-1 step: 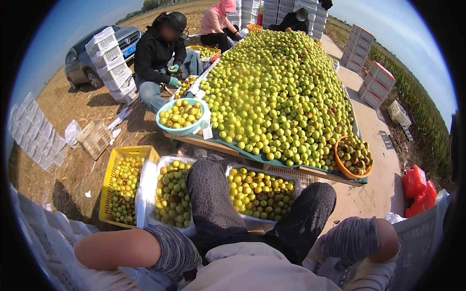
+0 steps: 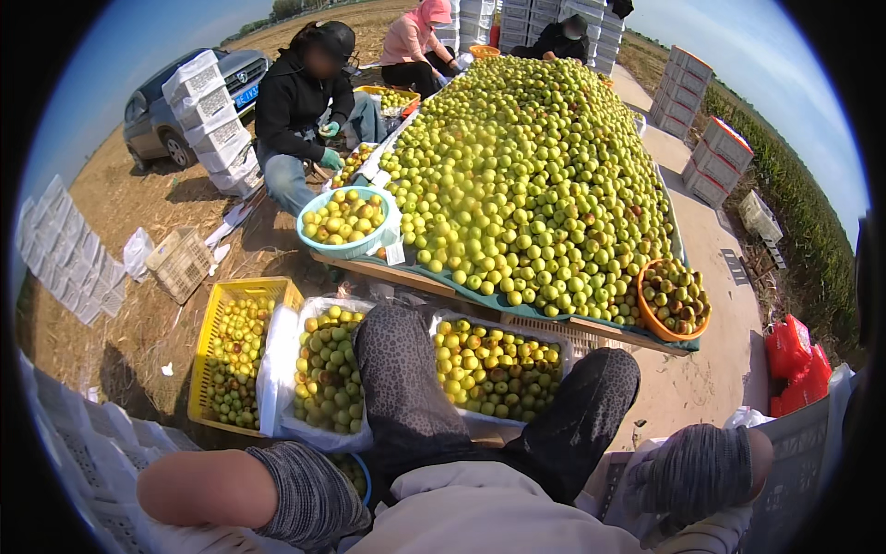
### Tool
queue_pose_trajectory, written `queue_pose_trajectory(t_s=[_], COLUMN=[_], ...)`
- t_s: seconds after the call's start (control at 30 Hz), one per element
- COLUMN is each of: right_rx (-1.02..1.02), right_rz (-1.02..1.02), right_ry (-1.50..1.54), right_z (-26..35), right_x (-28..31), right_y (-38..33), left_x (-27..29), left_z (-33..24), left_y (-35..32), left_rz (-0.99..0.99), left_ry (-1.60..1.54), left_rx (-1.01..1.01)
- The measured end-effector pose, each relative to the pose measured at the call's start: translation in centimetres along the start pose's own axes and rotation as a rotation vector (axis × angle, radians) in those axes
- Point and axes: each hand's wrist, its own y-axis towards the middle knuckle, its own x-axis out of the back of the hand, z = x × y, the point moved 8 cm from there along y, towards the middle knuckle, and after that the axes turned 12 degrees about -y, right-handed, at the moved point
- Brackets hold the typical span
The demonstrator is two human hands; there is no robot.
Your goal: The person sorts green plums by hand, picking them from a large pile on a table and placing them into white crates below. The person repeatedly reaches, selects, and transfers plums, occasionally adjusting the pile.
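Note:
Both my forearms, in grey knitted sleeves, bend inward at the lower edge. My left hand is out of sight below my left sleeve (image 2: 309, 494). Beside it shows part of a blue-rimmed basin (image 2: 368, 482) with green fruit in it. Past the right sleeve (image 2: 697, 473), a pale shape, perhaps my gloved right hand (image 2: 641, 485), is low beside my right thigh; its fingers cannot be made out. Round green-brown fruit, like jujubes, fills a white-lined crate (image 2: 286, 369) left of my left leg and another lined crate (image 2: 566, 362) between my knees.
A yellow crate (image 2: 205, 346) of fruit stands at left. Ahead, a wood-edged table (image 2: 591, 327) bears a fruit heap (image 2: 526, 175), a light-blue basin (image 2: 346, 249) and an orange bowl (image 2: 649, 320). A person in black (image 2: 300, 111) sits at far left. Crate stacks (image 2: 217, 129) surround the area.
My left forearm has shifted slightly left and down, and the blue-rimmed basin beside it has come into view. The right forearm has turned a little, showing more of the pale shape.

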Motion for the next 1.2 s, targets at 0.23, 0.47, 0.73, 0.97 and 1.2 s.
queue_pose_trajectory(t_s=[0.23, 0.47, 0.73, 0.97, 1.2], right_rx=[0.014, -0.238, -0.044, -0.180, -0.177], right_rz=[0.115, 0.188, -0.714, -0.686, -0.833], right_ry=[0.133, -0.410, 0.792, 1.234, 1.132], right_z=[2.3, -5.6, -8.1, -12.7, -12.0], right_x=[1.4, 6.2, -5.9, -9.8, -7.9], right_y=[-0.4, 12.8, 24.1, 24.1, 24.2], left_x=[2.0, 10.5, 8.3, 5.9, 7.4], left_z=[-3.0, -9.3, -4.9, 3.1, 1.9], left_y=[-3.3, 3.0, 14.3, 16.3, 17.9], left_rz=[0.060, 0.180, -0.301, -0.518, -0.546], left_ry=[-0.031, -0.084, -1.332, -1.930, -1.815], left_rx=[-0.194, -0.474, -1.064, -1.015, -1.033])
